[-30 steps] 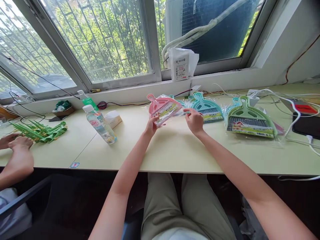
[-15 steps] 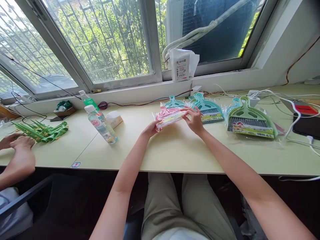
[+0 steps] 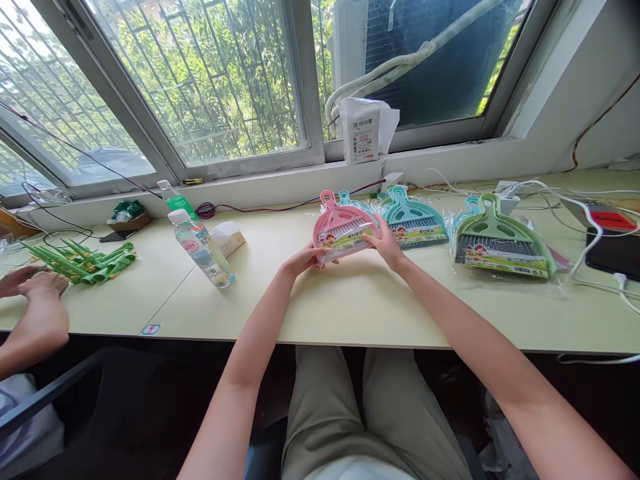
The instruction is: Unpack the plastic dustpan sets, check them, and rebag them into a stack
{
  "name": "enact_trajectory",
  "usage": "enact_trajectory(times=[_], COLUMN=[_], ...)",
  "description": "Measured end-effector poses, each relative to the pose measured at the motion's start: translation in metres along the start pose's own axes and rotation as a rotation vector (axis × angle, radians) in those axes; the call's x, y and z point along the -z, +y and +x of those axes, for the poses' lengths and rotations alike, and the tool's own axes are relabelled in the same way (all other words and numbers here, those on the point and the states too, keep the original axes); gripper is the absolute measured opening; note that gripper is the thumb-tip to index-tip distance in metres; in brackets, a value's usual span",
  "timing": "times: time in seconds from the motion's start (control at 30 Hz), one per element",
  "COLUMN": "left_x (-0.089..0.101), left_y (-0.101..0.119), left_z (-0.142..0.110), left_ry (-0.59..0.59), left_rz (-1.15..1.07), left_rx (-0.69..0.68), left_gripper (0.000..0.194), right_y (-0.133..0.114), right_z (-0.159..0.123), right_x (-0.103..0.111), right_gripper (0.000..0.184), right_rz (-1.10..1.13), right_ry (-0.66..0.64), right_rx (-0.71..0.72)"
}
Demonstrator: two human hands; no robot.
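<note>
A pink dustpan and brush set [image 3: 341,219] in clear plastic wrap is held up off the table, its face toward me and its handle pointing away. My left hand [image 3: 309,259] grips its lower left corner, and my right hand [image 3: 384,245] closes on its right edge with the thumb across the front. Right behind it lies a blue set [image 3: 345,197], mostly covered from view. Beside my right hand rests a teal dustpan and brush set [image 3: 413,217]. Farther right, a green set [image 3: 503,237] lies on top of others.
Two bottles stand left of my hands, the nearer one a clear bottle [image 3: 203,248], with a tissue pack [image 3: 227,239] behind. A co-worker's hands [image 3: 43,281] are by green plant-like pieces [image 3: 83,261]. White cables [image 3: 593,227] and a black phone [image 3: 615,253] lie right.
The pink set has been tilted up, so its front and handle now show plainly. My right hand has moved from its top down to its right edge.
</note>
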State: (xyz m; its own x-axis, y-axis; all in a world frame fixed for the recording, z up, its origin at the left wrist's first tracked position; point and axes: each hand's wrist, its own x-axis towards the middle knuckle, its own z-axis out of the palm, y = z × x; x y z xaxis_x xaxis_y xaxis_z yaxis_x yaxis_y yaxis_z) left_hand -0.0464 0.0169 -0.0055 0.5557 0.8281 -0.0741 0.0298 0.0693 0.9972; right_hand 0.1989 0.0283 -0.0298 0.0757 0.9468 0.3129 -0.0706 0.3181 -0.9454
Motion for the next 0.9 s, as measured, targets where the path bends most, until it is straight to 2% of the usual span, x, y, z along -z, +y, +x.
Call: enact_trajectory(times=[0.07,0.13,0.2,0.3,0.43,0.57,0.63,0.8,0.9], left_x=[0.002,0.001,-0.002,-0.007,-0.011,-0.008,-0.005,0.002,0.002], left_y=[0.0,0.0,0.001,0.002,0.0,-0.002,-0.003,-0.007,-0.012], left_z=[0.001,0.001,0.0,0.0,0.005,0.013,0.015,0.019,0.021], left_ry=[-0.007,-0.016,-0.036,-0.031,0.183,0.362,0.414,0.446,0.575], left_rz=[0.018,0.005,-0.011,0.046,0.152,0.125,0.113,0.208,0.302], left_rx=[-0.015,-0.057,-0.109,-0.15,-0.168,-0.145,-0.135,-0.146,-0.193], left_gripper=[0.056,0.063,0.07,0.073,0.049,0.045,0.04,0.031,0.029], right_y=[0.0,-0.001,-0.002,-0.004,-0.002,0.004,0.005,0.006,0.004], right_z=[0.0,0.0,0.002,0.004,0.005,0.004,0.004,0.005,0.003], right_x=[-0.002,-0.002,0.0,0.005,0.007,0.003,0.002,0.006,0.005], right_gripper=[0.053,0.04,0.032,0.033,0.037,0.045,0.048,0.053,0.047], right_rz=[0.133,0.189,0.217,0.214,0.128,0.072,0.063,0.021,-0.029], right_ry=[-0.021,0.007,0.066,0.113,0.076,0.031,0.008,-0.048,-0.067], right_rx=[-0.121,-0.178,-0.192,-0.154,-0.119,-0.133,-0.135,-0.146,-0.11])
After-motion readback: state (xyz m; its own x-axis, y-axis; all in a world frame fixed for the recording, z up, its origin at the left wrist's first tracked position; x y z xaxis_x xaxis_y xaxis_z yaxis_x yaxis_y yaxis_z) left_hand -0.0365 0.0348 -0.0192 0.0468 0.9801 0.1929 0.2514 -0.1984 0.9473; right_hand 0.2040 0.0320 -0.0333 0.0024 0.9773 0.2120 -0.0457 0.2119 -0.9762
